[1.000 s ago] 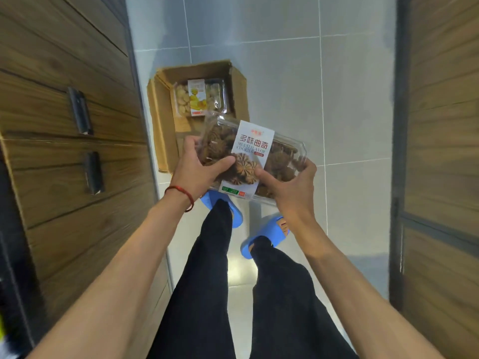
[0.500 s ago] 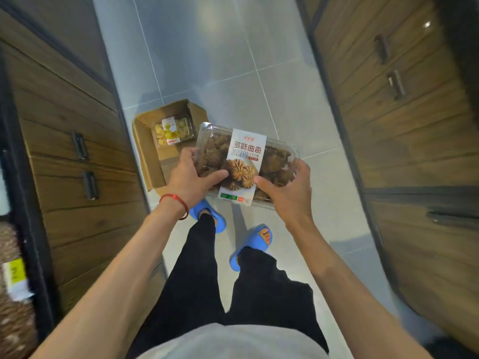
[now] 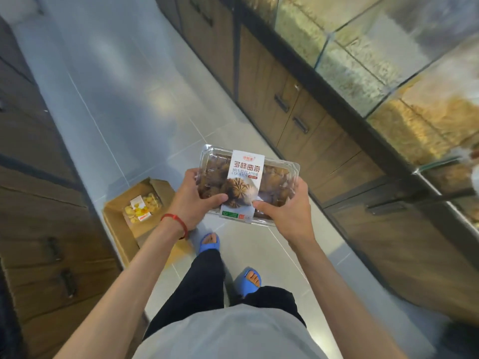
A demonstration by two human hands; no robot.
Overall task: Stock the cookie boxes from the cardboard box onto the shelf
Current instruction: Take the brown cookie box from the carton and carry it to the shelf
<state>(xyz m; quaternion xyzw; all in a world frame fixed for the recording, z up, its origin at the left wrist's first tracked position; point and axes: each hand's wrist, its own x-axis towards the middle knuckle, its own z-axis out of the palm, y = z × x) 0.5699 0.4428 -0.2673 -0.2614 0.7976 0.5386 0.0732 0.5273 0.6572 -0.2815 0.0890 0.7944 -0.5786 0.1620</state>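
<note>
A person is wearing a light grey top (image 3: 228, 332) and black trousers (image 3: 204, 281), with both arms showing bare.
A thin red cord bracelet (image 3: 176, 220) is circling the wrist just behind the left hand (image 3: 193, 200). The right hand (image 3: 287, 216) and both forearms are going ungloved and unsleeved. The trousers are hanging loose and reaching down to the ankles. The left sandal (image 3: 208, 243) and the right sandal (image 3: 250, 279) are showing as thick, smooth blue slides, open at the front, with the toes peeking out.

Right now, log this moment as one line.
left hand: grips cookie box | right hand: grips cookie box | cardboard box: yellow pack inside
</note>
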